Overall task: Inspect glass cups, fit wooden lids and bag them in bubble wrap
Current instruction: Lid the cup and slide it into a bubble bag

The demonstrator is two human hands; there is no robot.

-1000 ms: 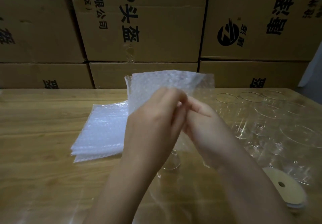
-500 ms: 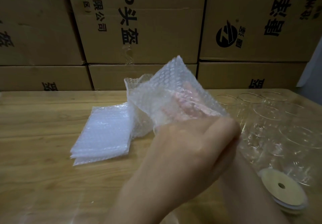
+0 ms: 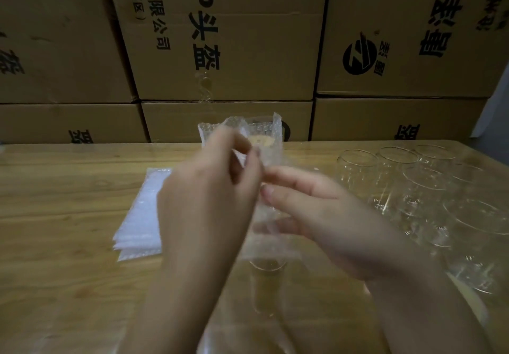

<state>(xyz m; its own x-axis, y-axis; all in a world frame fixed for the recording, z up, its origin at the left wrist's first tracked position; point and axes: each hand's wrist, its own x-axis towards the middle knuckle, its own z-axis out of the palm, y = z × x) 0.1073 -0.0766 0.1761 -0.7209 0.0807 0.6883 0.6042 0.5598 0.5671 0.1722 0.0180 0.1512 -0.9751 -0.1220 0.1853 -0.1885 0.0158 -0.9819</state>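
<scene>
Here, at the centre of the frame, your left hand (image 3: 209, 196) and your right hand (image 3: 325, 221) meet around a bubble-wrap bag (image 3: 261, 144) held upright above the wooden table (image 3: 55, 216). Your left thumb and fingers are pinched on the bag's edge near its top; your right hand wraps the bag's side lower down, fingers curled on the wrap. Both hands are blurred, so the exact finger contact is hard to read. Through the open mouth of the bag, just above your left fingertips, a pale wooden lid (image 3: 260, 141) shows, seated on a cup inside the wrap; the cup itself is mostly hidden by the film and your hands.

Below your hands, in the lower centre, a glass cup (image 3: 265, 287) stands on the table, faint against the wood. To the left of centre, a stack of flat bubble-wrap bags (image 3: 143, 216) lies on the table, partly behind your left wrist. At the right of the frame, a cluster of empty glass cups (image 3: 407, 177) stands upright, close together, reaching from the far edge toward the lower right. Cardboard boxes (image 3: 234, 50) with black printing fill the whole upper half.
</scene>
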